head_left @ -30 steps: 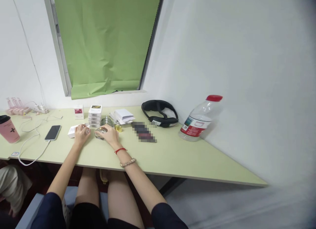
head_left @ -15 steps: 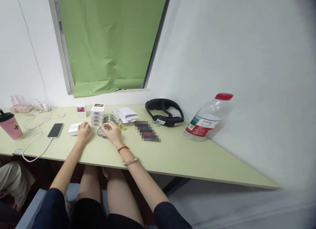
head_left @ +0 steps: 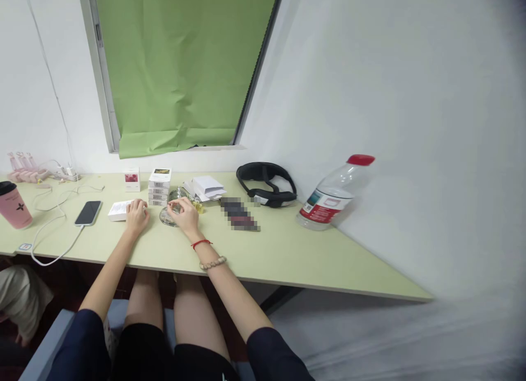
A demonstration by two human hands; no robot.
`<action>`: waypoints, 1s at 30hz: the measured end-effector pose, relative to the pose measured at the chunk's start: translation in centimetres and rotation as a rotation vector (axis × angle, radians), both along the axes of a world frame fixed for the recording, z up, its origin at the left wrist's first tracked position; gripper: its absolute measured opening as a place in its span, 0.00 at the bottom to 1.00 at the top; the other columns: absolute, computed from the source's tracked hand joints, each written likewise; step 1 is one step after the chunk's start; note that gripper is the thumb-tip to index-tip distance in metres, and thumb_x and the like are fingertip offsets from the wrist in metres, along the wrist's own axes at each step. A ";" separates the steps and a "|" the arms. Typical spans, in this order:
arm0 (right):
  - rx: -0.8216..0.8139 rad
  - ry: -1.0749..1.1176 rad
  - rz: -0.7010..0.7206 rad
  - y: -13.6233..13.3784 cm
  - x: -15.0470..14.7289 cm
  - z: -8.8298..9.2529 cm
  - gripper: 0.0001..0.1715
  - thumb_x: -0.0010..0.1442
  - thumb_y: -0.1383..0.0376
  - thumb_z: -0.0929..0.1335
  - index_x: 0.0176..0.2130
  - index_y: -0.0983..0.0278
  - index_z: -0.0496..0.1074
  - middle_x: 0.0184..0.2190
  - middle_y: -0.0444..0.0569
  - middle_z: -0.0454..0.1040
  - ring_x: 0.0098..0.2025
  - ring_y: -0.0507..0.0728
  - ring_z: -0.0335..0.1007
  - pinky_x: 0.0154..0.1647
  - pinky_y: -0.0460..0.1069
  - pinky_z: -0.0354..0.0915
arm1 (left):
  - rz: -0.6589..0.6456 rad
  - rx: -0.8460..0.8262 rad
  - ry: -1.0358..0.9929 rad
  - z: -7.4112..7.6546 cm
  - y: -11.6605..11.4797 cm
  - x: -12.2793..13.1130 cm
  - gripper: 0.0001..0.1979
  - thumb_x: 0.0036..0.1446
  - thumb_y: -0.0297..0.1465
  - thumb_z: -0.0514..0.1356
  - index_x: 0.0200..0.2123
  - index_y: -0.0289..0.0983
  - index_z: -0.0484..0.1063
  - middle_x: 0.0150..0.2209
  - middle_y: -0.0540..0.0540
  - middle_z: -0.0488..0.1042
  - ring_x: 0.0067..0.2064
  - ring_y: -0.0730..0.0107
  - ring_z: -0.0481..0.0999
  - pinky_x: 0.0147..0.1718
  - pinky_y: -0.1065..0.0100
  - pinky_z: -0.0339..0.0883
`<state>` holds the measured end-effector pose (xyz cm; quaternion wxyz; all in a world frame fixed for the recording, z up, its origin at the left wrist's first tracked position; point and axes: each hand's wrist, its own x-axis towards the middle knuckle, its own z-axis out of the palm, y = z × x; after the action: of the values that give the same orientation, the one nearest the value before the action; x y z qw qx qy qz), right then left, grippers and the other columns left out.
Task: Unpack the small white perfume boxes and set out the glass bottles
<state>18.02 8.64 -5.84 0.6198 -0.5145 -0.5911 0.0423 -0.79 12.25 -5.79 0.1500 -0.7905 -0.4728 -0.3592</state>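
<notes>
My left hand (head_left: 137,217) rests on the right end of a white box (head_left: 118,211) lying flat on the table, its fingers curled over the edge. My right hand (head_left: 184,215) is pinched above a round clear dish (head_left: 166,217); whatever lies between its fingertips is too small to make out. Behind the hands stands a stack of small white boxes (head_left: 159,187), and left of it one upright white box (head_left: 132,180) with a red picture. A glass lid or jar (head_left: 178,194) sits just behind my right hand, beside small yellow items (head_left: 199,207).
White papers (head_left: 207,187), a pixelated flat item (head_left: 240,214), a black headset (head_left: 267,185) and a large bottle (head_left: 329,200) stand to the right. Leftward are a phone (head_left: 88,213) with its cable, a pink cup (head_left: 15,206) and a seated person's leg (head_left: 24,299).
The whole view has shifted slightly, so things appear a little further left. Both hands keep nearly the same places over the box and the dish.
</notes>
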 end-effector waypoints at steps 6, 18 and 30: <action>0.010 0.008 0.025 0.2 0.1 0.0 0.12 0.55 0.59 0.67 0.32 0.64 0.76 0.35 0.49 0.74 0.26 0.51 0.63 0.30 0.47 0.61 | -0.018 0.032 -0.049 0.0 0.1 -0.3 0.06 0.55 0.27 0.56 0.38 0.39 0.64 0.42 0.41 0.71 0.46 0.57 0.69 0.45 0.58 0.58; -0.047 0.029 0.031 -0.2 0.4 0.0 0.17 0.56 0.54 0.64 0.30 0.65 0.73 0.33 0.49 0.74 0.21 0.48 0.56 0.26 0.47 0.57 | 0.001 0.000 -0.106 0.5 -0.3 -0.6 0.04 0.57 0.26 0.54 0.36 0.39 0.64 0.41 0.40 0.71 0.46 0.57 0.69 0.45 0.57 0.58; -0.003 -0.068 0.083 0.1 0.4 0.0 0.14 0.52 0.59 0.66 0.36 0.66 0.74 0.35 0.51 0.73 0.29 0.52 0.63 0.32 0.47 0.61 | -0.032 0.047 -0.078 0.6 0.1 -1.0 0.04 0.55 0.24 0.54 0.33 0.39 0.63 0.38 0.42 0.71 0.43 0.58 0.69 0.43 0.58 0.59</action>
<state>18.43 8.76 -5.86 0.5962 -0.4917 -0.6326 0.0516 -1.80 12.34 -5.21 0.1444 -0.7796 -0.4570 -0.4032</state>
